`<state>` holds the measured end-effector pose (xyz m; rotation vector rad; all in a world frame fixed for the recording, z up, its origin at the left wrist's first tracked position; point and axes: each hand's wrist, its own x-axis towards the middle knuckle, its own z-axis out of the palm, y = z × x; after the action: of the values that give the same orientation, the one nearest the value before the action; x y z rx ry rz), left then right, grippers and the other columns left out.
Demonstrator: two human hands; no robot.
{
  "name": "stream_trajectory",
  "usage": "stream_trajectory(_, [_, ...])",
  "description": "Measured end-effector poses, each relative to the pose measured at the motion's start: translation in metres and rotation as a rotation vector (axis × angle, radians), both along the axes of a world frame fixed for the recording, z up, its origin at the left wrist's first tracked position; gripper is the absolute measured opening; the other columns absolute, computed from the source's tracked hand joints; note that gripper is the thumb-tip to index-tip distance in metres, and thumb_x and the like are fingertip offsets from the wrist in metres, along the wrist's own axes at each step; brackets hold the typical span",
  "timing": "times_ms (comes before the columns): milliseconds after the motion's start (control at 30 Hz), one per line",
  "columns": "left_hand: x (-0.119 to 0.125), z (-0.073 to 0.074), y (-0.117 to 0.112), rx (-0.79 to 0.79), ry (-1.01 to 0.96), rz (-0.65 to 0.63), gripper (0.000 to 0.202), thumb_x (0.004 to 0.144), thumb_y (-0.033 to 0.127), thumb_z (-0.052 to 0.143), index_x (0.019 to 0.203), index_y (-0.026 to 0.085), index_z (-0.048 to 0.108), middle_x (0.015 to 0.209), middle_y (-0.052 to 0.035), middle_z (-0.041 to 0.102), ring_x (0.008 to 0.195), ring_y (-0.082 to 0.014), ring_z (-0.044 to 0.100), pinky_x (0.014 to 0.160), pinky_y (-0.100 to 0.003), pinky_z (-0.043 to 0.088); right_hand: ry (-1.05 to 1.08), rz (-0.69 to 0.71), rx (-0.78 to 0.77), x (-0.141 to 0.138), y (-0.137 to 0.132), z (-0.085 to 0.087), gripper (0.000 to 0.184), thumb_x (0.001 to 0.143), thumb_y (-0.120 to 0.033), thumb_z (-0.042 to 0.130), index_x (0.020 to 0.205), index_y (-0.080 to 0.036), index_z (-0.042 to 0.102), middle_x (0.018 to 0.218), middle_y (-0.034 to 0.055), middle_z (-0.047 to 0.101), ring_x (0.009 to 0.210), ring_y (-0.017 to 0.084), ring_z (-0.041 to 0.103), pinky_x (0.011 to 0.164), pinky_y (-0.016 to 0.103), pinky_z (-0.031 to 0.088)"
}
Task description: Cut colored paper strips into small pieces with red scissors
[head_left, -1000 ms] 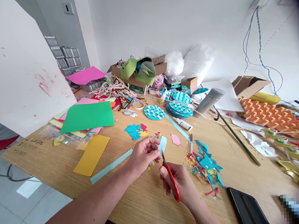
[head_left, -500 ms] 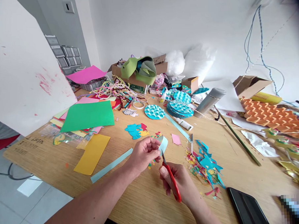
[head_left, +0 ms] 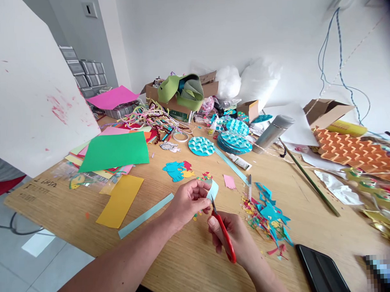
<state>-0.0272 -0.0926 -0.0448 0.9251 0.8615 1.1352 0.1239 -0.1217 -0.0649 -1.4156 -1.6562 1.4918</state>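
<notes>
Between the fingers of my left hand (head_left: 191,202) is a curled light-blue paper strip (head_left: 213,189). My right hand (head_left: 231,237) grips red-handled scissors (head_left: 227,237), their blades pointing up and touching the lower edge of the strip. Part of the strip is hidden behind my left fingers. Another light-blue strip (head_left: 146,215) lies flat to the left, its far end close to my left wrist. Just beyond the hands are blue, yellow and red fish cutouts (head_left: 176,170) and small coloured paper bits (head_left: 205,176).
Blue paper scraps (head_left: 271,211) lie right of the hands, near a phone (head_left: 321,267). Green paper (head_left: 115,152) and yellow paper (head_left: 121,201) are at left. Farther back stand round scalloped discs (head_left: 201,146), a glue tube (head_left: 241,161) and a tilted grey cylinder (head_left: 273,134).
Both hands stay almost in place. The paper strip's curled end has shifted very slightly at the scissor blades.
</notes>
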Motion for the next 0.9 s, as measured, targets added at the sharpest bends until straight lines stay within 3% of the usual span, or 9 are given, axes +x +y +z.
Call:
stream_trajectory(367, [-0.0011, 0.0017, -0.0007, -0.003, -0.015, 0.030, 0.030, 0.062, 0.017, 0.066, 0.091, 0.014, 0.057, 0.064, 0.0039, 0.055, 0.056, -0.0095, 0.056, 0.055, -0.023, 0.045, -0.025, -0.006, -0.021, -0.0013, -0.0006, 0.0053, 0.057, 0.071, -0.073, 0.054, 0.059, -0.018, 0.046, 0.040, -0.0017, 0.051, 0.030, 0.008, 0.045, 0.033, 0.017, 0.025])
stream_trajectory(900, [-0.0023, 0.0016, -0.0005, -0.002, -0.033, -0.027, 0.034, 0.062, 0.018, 0.068, 0.093, 0.014, 0.056, 0.066, 0.0039, 0.055, 0.056, -0.0096, 0.055, 0.053, -0.024, 0.046, -0.027, 0.002, -0.013, -0.0011, 0.0004, 0.0055, 0.058, 0.072, -0.075, 0.050, 0.060, -0.018, 0.046, 0.041, -0.0018, 0.052, 0.031, 0.008, 0.046, 0.033, 0.018, 0.028])
